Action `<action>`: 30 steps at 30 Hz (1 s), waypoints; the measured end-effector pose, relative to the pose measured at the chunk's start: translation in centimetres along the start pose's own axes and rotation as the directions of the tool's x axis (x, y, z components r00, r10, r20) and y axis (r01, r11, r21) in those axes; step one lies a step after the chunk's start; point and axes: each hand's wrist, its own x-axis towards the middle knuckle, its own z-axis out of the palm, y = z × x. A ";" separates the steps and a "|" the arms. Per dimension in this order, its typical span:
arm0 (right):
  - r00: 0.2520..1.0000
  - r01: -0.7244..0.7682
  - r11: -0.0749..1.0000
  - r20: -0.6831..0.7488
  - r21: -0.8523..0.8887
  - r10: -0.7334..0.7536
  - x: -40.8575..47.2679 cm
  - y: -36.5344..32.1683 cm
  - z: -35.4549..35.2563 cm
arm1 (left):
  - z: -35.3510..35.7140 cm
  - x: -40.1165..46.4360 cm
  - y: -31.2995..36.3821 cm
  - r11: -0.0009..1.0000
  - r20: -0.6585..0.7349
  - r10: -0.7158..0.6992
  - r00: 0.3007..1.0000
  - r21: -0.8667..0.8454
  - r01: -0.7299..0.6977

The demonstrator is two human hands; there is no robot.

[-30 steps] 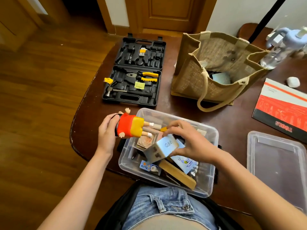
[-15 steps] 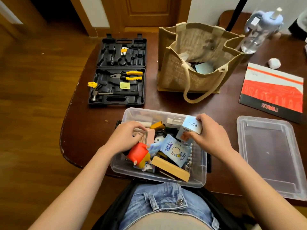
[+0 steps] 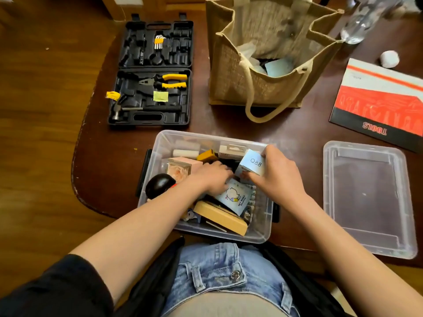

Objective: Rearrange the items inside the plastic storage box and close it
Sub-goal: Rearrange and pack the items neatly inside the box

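The clear plastic storage box sits at the table's near edge, full of small items. My right hand grips a pale blue carton marked Q88 at the box's back right. My left hand reaches palm down into the middle, its fingertips by a wet-wipes pack; what its fingers hold is hidden. The doll's black head shows against the left wall, with its body under my left wrist. Also inside are a pink rose box and a wooden block. The clear lid lies to the right.
An open black tool case with yellow pliers lies at the back left. A jute tote bag stands behind the box. A red "TOOLS" booklet, a water bottle and a small white object are at the back right.
My left hand brought the doll down from above the box's left rim into the box. My right hand carried the Q88 carton from the middle to the back right.
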 end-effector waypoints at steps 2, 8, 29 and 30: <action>1.000 0.005 1.000 0.016 0.009 -0.005 0.2 0.0 0.1 | 0.2 -0.4 0.0 0.998 -0.016 0.029 0.999 0.059 -0.028; 0.999 0.024 0.999 0.044 0.022 -0.025 0.8 0.1 0.2 | 0.5 -1.2 1.3 0.994 -0.002 -0.047 0.999 0.096 0.047; 0.996 0.071 0.997 0.059 0.005 -0.071 0.9 0.5 0.7 | 2.9 3.1 1.7 0.958 -0.179 -0.246 0.953 0.107 0.267; 0.996 0.073 0.997 0.058 0.008 -0.073 0.9 0.5 0.7 | 2.9 3.0 1.5 0.963 -0.201 -0.229 0.952 0.096 0.252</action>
